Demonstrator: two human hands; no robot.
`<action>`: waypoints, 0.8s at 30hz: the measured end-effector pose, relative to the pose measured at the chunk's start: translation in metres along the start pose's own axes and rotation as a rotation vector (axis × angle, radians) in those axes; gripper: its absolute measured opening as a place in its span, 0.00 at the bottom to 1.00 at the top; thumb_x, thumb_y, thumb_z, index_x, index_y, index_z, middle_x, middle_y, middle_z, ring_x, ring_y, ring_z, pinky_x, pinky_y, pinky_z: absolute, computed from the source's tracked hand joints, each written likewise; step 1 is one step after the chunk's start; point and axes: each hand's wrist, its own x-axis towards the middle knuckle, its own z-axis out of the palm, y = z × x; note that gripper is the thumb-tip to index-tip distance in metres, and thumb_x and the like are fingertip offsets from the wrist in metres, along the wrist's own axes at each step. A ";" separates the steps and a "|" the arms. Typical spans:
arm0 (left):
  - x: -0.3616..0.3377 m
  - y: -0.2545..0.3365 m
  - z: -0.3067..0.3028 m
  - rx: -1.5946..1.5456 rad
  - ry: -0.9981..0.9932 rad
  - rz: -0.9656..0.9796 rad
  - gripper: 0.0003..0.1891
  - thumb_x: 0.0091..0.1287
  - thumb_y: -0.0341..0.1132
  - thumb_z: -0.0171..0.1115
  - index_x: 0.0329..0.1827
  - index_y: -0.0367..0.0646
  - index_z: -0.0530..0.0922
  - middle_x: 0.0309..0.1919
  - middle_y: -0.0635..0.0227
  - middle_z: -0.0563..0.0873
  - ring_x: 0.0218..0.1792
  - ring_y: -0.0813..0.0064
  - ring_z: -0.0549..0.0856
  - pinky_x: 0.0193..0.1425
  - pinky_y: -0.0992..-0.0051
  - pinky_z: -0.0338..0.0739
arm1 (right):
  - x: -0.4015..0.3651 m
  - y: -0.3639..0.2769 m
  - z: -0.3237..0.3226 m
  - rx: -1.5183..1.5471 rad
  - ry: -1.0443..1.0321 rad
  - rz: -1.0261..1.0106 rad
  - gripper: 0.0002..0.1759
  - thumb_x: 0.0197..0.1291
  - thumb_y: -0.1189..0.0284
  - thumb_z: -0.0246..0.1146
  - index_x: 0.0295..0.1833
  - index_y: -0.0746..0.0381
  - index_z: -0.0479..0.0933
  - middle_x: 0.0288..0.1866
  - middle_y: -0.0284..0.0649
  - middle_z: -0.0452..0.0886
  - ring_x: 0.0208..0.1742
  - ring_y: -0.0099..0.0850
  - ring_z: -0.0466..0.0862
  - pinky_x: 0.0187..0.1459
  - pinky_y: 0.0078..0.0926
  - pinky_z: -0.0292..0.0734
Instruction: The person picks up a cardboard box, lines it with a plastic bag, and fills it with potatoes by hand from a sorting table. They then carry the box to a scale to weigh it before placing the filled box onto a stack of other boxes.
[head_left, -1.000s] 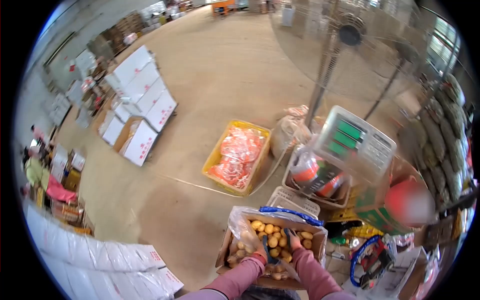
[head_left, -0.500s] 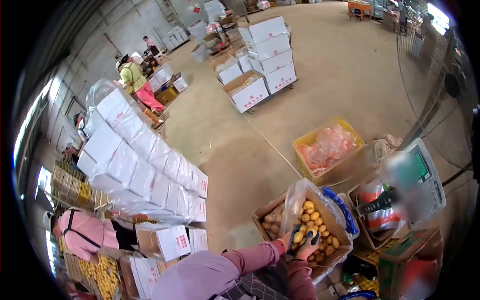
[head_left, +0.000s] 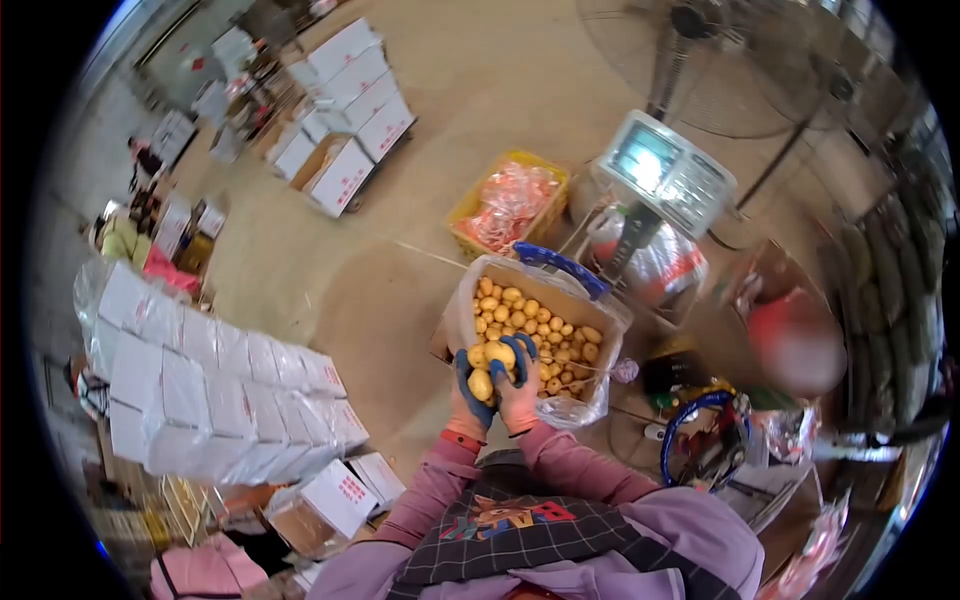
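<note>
The left hand [head_left: 469, 396] and right hand [head_left: 518, 386], both half open and cupped together, hold a few potatoes [head_left: 480, 385] at the near-left edge of a lined box [head_left: 462, 322]. More potatoes fill the box, toward two o'clock. Beyond it, a yellow crate [head_left: 463, 213] lies at twelve, a scale [head_left: 668, 172] at one; wrapped cartons [head_left: 225, 395] stand at nine.
</note>
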 end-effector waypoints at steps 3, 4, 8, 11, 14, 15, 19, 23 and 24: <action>-0.013 0.009 -0.002 0.077 -0.015 0.016 0.28 0.75 0.55 0.43 0.65 0.41 0.71 0.60 0.60 0.79 0.62 0.63 0.78 0.70 0.63 0.70 | -0.012 -0.003 0.007 -0.018 0.024 -0.038 0.26 0.50 0.72 0.71 0.58 0.61 0.78 0.62 0.50 0.69 0.65 0.48 0.70 0.67 0.39 0.66; -0.019 0.014 0.004 0.036 -0.021 -0.017 0.26 0.75 0.53 0.42 0.64 0.43 0.72 0.59 0.63 0.80 0.61 0.64 0.78 0.68 0.64 0.71 | -0.015 -0.010 0.008 -0.091 0.012 -0.076 0.27 0.50 0.72 0.72 0.58 0.61 0.78 0.62 0.51 0.70 0.65 0.49 0.70 0.66 0.39 0.67; -0.027 0.027 0.013 0.038 -0.228 -0.047 0.29 0.75 0.57 0.42 0.69 0.45 0.69 0.63 0.64 0.76 0.64 0.65 0.76 0.70 0.64 0.69 | -0.017 -0.026 0.015 -0.127 0.010 -0.245 0.29 0.47 0.70 0.73 0.59 0.59 0.79 0.60 0.54 0.72 0.64 0.50 0.72 0.65 0.40 0.69; -0.045 0.037 0.040 0.105 -0.249 0.037 0.31 0.74 0.59 0.43 0.71 0.48 0.68 0.64 0.65 0.76 0.65 0.64 0.75 0.71 0.63 0.69 | -0.025 -0.073 0.018 -0.200 0.046 -0.338 0.29 0.47 0.69 0.73 0.58 0.58 0.80 0.61 0.54 0.73 0.63 0.51 0.73 0.65 0.40 0.69; -0.071 0.049 0.050 0.191 -0.351 0.126 0.31 0.74 0.60 0.45 0.70 0.47 0.68 0.64 0.65 0.76 0.64 0.64 0.75 0.70 0.64 0.69 | -0.039 -0.092 0.021 -0.151 0.055 -0.437 0.28 0.50 0.66 0.72 0.58 0.62 0.78 0.64 0.50 0.70 0.65 0.47 0.72 0.66 0.38 0.66; -0.080 0.050 0.045 0.075 -0.337 0.041 0.31 0.74 0.60 0.45 0.69 0.46 0.69 0.63 0.65 0.76 0.64 0.64 0.76 0.69 0.64 0.70 | -0.052 -0.097 0.021 -0.154 0.031 -0.433 0.28 0.54 0.64 0.71 0.58 0.66 0.77 0.67 0.48 0.67 0.67 0.43 0.69 0.67 0.36 0.64; -0.137 0.058 0.034 0.134 -0.249 0.104 0.31 0.75 0.61 0.43 0.67 0.44 0.70 0.61 0.63 0.77 0.63 0.64 0.76 0.69 0.63 0.70 | -0.098 -0.116 0.028 0.005 0.006 -0.419 0.29 0.48 0.64 0.72 0.57 0.61 0.79 0.67 0.52 0.69 0.67 0.50 0.70 0.68 0.42 0.64; -0.189 0.058 0.015 0.231 -0.121 0.290 0.31 0.75 0.63 0.41 0.63 0.46 0.71 0.57 0.65 0.79 0.58 0.67 0.79 0.63 0.65 0.75 | -0.138 -0.122 0.034 -0.055 -0.125 -0.424 0.34 0.54 0.53 0.69 0.60 0.64 0.76 0.70 0.51 0.64 0.71 0.45 0.66 0.70 0.41 0.60; -0.203 0.061 0.018 0.205 -0.086 0.294 0.30 0.75 0.63 0.41 0.61 0.47 0.72 0.55 0.66 0.79 0.56 0.68 0.79 0.61 0.66 0.76 | -0.146 -0.125 0.038 -0.008 -0.129 -0.437 0.33 0.53 0.52 0.70 0.59 0.63 0.77 0.70 0.53 0.64 0.70 0.47 0.66 0.70 0.42 0.60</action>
